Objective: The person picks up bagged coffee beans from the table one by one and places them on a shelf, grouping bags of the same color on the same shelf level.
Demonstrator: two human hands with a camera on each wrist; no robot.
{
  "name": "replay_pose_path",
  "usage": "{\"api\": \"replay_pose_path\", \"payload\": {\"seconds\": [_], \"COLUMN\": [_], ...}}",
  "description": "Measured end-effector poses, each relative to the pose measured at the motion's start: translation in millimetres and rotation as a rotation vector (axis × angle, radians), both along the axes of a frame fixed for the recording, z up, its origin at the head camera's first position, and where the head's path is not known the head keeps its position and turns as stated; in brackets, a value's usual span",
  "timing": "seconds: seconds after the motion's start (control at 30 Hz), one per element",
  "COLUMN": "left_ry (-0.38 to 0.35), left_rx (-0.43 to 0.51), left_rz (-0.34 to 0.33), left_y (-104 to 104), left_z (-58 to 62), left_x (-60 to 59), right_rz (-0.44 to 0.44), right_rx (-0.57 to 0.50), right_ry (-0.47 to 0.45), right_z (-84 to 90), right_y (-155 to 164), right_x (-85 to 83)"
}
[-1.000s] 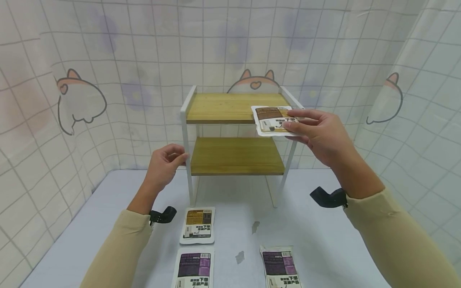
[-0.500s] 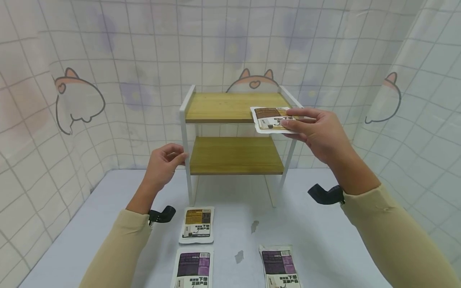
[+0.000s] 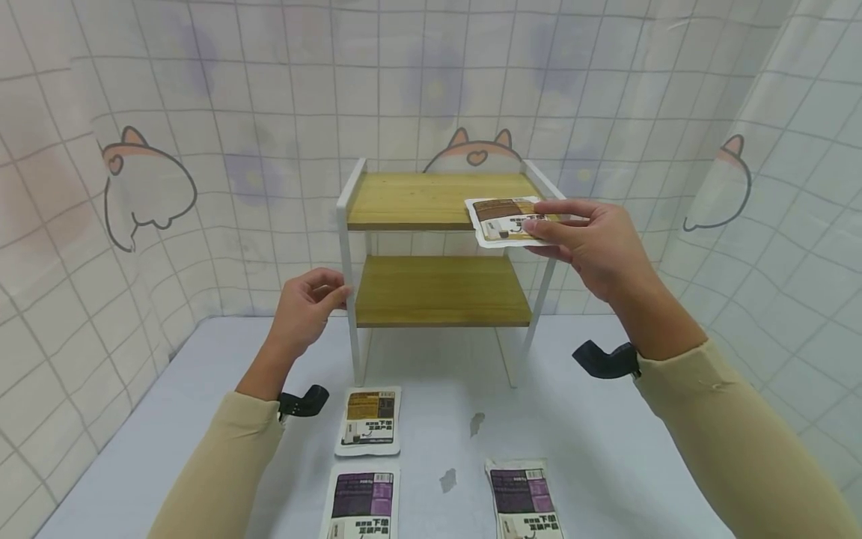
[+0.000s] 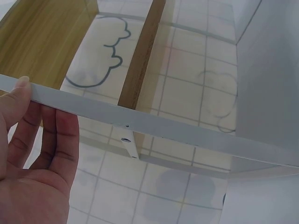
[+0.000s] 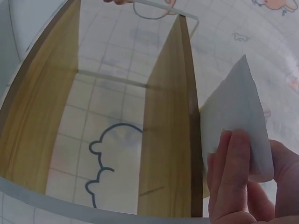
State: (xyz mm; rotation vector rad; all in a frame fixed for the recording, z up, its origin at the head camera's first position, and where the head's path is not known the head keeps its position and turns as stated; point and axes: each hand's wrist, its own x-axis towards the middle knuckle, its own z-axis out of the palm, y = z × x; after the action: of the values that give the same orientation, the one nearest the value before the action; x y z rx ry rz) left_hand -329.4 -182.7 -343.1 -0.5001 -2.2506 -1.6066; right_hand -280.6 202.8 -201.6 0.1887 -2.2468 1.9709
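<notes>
We hold a brown-labelled packet (image 3: pixel 506 220) in our right hand (image 3: pixel 592 247), pinched flat between the thumb on top and the fingers (image 5: pixel 233 172) underneath, so the grip is narrow and closed on the packet's near edge. The packet juts out from the grip toward the left, over the right front corner of the top shelf (image 3: pixel 417 199) of the white-framed rack (image 3: pixel 350 254); whether it touches the wood we cannot tell. Below the grip lies the lower shelf (image 3: pixel 441 290). Our left hand (image 3: pixel 306 307) grips the rack's front left post (image 4: pixel 140 122), the thumb over the front of the bar and the fingers (image 4: pixel 63 140) curled behind it. On the table (image 3: pixel 592 442), well below and nearer to us than both hands, lie three more packets: a brown one (image 3: pixel 369 421) just under the left wrist, a purple one (image 3: pixel 360 500) in front of it, and another purple one (image 3: pixel 524 498) further right.
</notes>
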Motion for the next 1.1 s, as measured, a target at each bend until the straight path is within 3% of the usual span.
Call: {"api": "replay_pose_path", "payload": {"seconds": [0.83,1.1], "left_ry": [-0.007,-0.018], "left_rx": [-0.012,-0.021], "left_rz": [0.011,0.023], "left_y": [0.7,0.5], "left_z": [0.3,-0.9], "left_x": [0.9,0.5], "right_rz": [-0.007,0.026], "right_rx": [-0.103,-0.062], "right_ry": [0.032,0.015], "right_z": [0.7,0.6], "right_y": [-1.7,1.1], "right_x": [-4.0,-3.3]}}
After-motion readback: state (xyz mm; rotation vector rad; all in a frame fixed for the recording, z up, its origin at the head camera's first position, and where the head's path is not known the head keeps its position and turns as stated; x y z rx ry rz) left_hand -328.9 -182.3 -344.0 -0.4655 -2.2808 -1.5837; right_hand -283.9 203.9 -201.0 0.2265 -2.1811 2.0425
